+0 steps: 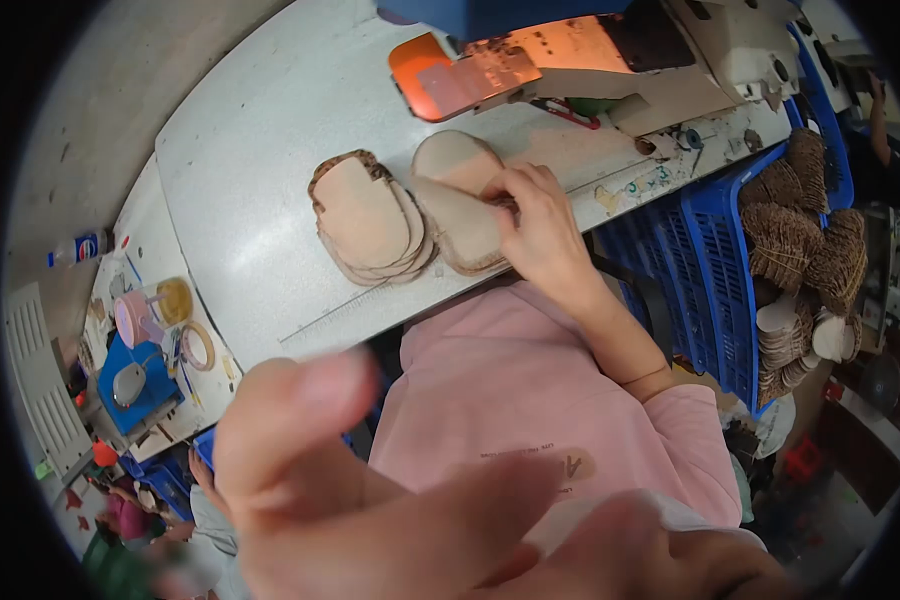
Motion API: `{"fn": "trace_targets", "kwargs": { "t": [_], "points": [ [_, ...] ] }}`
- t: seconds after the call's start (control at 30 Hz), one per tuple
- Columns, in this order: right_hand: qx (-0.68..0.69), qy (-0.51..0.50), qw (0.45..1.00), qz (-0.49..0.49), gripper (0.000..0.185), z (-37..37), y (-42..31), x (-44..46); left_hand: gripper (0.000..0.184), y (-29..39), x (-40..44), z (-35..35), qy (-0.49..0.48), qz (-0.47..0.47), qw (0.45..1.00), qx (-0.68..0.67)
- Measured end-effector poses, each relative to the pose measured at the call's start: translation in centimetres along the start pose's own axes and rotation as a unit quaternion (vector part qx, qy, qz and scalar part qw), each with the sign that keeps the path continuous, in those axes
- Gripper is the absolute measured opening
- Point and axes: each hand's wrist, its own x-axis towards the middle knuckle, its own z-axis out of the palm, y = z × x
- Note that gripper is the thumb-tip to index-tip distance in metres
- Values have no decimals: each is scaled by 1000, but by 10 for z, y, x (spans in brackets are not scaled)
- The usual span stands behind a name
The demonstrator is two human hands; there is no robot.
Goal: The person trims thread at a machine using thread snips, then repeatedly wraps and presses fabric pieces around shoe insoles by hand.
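Observation:
My right hand [545, 225] pinches the edge of a beige sole-shaped piece [457, 222] on the white table. That piece lies partly over another beige rounded piece [455, 160]. To their left is a fanned stack of similar pieces [365, 215], with brown patterned edges showing at its top. Large and blurred, my left hand [370, 510] is raised close to the camera, away from the table. Its thumb and fingers are apart, with nothing visible between them.
A machine with an orange-lit arm [470, 80] stands at the table's far side. On the right, a blue crate [710, 285] holds bundles of brown pieces [785, 240]. Tape rolls [198, 346] and a blue tray [135, 385] are at left. Other people are partly visible at the edges.

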Motion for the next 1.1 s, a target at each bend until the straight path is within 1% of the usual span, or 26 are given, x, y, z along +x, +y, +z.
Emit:
{"fn": "trace_targets", "kwargs": {
  "t": [0.07,0.1,0.13,0.2,0.23,0.3,0.33,0.37,0.43,0.47,0.53,0.57,0.6,0.67,0.73,0.77,0.83,0.87,0.9,0.93,0.97,1.03,1.07,1.1],
  "points": [
    [6,-5,1000,-12,17,-6,-2,-2,16,-32,-22,-41,14,74,997,18],
    [31,-7,999,2,17,-10,-4,-2,17,-34,2,-63,-135,115,983,40],
    [56,-11,998,16,17,-14,-6,-3,19,-36,25,-86,-282,152,946,48],
    [100,-31,993,49,15,-23,-15,-5,28,-33,61,-91,-405,227,884,46],
    [98,-32,993,58,14,-26,-16,-5,28,-55,27,-49,-239,267,933,23],
    [99,-38,991,77,14,-30,-16,-8,30,-28,12,-15,-84,182,979,37],
    [97,-31,992,69,18,-29,-12,-10,32,-15,11,-16,-88,128,986,67],
    [127,-54,986,99,22,-32,-16,-10,33,-1,10,-17,-95,74,988,99],
    [178,-92,966,161,31,-43,-27,-7,36,-5,6,-25,-80,107,981,138],
    [174,-59,975,126,31,-40,-21,-11,37,-9,6,-25,-68,133,978,147],
    [194,-37,975,97,26,-42,-22,-10,40,-21,7,-27,-42,192,968,159],
    [205,-27,975,84,23,-43,-22,-11,41,-33,4,-33,-19,240,957,159],
    [200,-22,975,91,24,-45,-19,-10,44,-46,0,-40,5,288,944,162],
    [205,-3,977,64,21,-51,-21,-10,41,-66,-11,-42,123,352,921,110],
    [211,18,977,23,18,-54,-27,-4,19,-75,-16,-33,283,342,896,16],
    [213,30,977,-3,16,-55,-32,1,15,-79,-20,-27,359,332,872,-30],
    [206,47,976,-50,13,-55,-42,12,20,-78,-29,7,253,264,924,-110],
    [196,52,977,-69,13,-56,-47,20,11,-78,-26,14,146,220,961,-83],
    [185,56,977,-89,12,-55,-50,27,17,-80,-22,19,37,171,983,-52],
    [152,88,979,-106,14,-49,-48,36,25,-92,-16,37,-11,161,986,-44],
    [131,107,982,-85,14,-45,-48,42,32,-105,-10,54,-59,151,986,-34],
    [86,145,985,-44,16,-39,-47,55,40,-123,2,81,-90,84,991,-59],
    [116,163,979,-46,18,-34,-45,61,41,-128,1,86,-111,79,990,-33],
    [100,147,984,-20,18,-35,-44,61,42,-134,1,89,-132,74,988,-7]
  ]
}}
